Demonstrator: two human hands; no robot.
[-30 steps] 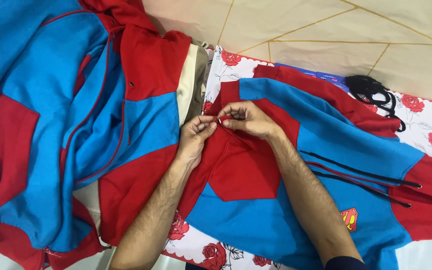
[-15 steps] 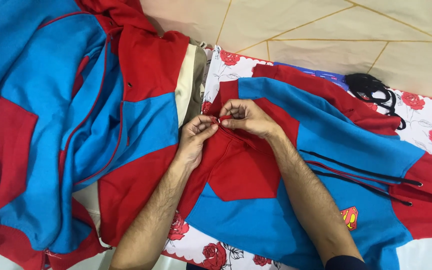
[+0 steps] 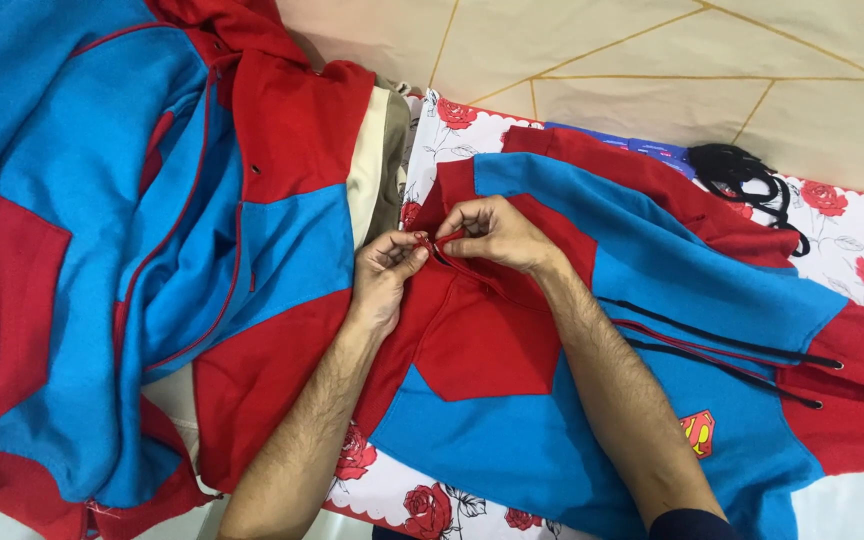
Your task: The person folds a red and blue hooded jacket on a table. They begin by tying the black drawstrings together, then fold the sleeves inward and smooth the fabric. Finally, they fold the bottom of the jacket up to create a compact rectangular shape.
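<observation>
A red and blue hooded sweatshirt (image 3: 512, 440) lies flat in front of me on a white sheet with red roses (image 3: 452, 125). My left hand (image 3: 384, 280) and my right hand (image 3: 492, 232) meet at the edge of its red hood panel. Both pinch the red fabric there, fingertips almost touching. What sits between the fingertips is too small to make out. Two black drawstrings (image 3: 722, 350) run across the blue chest to the right.
A pile of similar red and blue sweatshirts (image 3: 122, 260) covers the left side. A bundle of black cords (image 3: 747, 175) lies on the sheet at the far right. Beige tiled floor (image 3: 652, 60) is beyond the sheet.
None of note; both hands stay pinched at the same spot on the hood edge, with only slight finger movement.
</observation>
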